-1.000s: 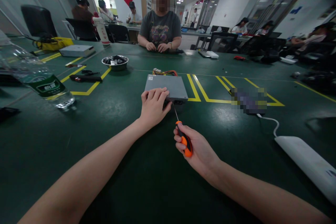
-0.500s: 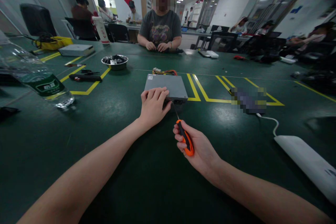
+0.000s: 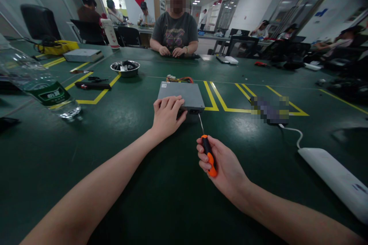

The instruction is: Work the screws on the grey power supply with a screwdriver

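A grey metal computer power supply (image 3: 184, 92) lies on the green table, its coloured cables bunched behind it. My left hand (image 3: 169, 116) grips its near left corner, fingers over the top and thumb against the front face. My right hand (image 3: 220, 160) is closed around the orange and black handle of a screwdriver (image 3: 209, 157). The shaft points away from me, its tip close to the lower front edge of the power supply, right of the power socket (image 3: 194, 111). Whether the tip touches the case I cannot tell.
To the left are a water bottle (image 3: 47, 90), a black tool (image 3: 92, 85) and a metal bowl (image 3: 125, 68) with dark items. A phone (image 3: 270, 110) is cabled to a white power bank (image 3: 333, 180) on the right. Across the table sits a person (image 3: 174, 34).
My right hand has drawn the screwdriver back and to the right, from near my left thumb to the right of the socket. My left hand stays on the power supply.
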Tool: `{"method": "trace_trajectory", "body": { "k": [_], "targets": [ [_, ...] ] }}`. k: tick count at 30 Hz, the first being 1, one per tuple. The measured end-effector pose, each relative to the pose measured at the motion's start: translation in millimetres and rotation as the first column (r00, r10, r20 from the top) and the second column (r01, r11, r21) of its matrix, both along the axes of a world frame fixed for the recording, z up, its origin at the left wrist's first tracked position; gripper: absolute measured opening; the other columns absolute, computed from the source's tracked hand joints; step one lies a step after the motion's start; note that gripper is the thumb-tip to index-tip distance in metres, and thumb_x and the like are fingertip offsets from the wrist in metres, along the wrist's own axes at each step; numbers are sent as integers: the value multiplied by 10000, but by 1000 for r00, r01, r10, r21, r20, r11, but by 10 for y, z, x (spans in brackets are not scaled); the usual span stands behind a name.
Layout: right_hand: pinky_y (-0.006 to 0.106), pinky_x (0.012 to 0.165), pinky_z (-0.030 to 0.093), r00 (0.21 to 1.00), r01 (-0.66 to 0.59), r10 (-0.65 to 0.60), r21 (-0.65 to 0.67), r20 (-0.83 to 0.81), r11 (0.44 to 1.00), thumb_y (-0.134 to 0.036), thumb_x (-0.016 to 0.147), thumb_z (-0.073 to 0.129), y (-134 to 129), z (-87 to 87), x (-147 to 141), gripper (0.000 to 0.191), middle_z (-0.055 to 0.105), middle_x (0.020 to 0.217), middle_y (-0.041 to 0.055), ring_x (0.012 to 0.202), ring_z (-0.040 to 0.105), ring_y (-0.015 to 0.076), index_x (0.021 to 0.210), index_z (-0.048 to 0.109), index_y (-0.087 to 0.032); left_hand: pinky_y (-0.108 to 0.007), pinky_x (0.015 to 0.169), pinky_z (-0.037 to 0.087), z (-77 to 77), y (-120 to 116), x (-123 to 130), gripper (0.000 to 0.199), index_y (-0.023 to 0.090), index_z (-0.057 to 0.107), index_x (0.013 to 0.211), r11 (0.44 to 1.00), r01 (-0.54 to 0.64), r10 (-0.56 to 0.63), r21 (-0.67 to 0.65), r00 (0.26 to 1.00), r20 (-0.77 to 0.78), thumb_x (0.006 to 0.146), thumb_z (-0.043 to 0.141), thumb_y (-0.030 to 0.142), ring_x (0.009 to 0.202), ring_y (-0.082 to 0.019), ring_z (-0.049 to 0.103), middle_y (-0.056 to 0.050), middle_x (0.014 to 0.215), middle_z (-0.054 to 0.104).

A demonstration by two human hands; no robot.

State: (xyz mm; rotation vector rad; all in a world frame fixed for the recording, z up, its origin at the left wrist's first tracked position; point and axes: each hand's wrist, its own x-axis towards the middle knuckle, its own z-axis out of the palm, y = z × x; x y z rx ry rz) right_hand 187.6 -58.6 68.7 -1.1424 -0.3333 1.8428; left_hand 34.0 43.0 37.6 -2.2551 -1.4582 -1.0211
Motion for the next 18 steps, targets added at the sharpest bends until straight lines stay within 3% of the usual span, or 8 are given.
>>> {"method": "trace_trajectory", "body": {
  "k": [18],
  "targets": [
    [146,382,306,1000,-7,7,16,19,1000,-306,860,441,113,-63,56,228,484,654,-4,463,387,39,828,569,-120,-423,908,235,-3,39,-35,247,255,486,1070,1000,-16,16,4,1000,21,833,508,320,1123,-224,452,-20,1209,561]
  ]
}}
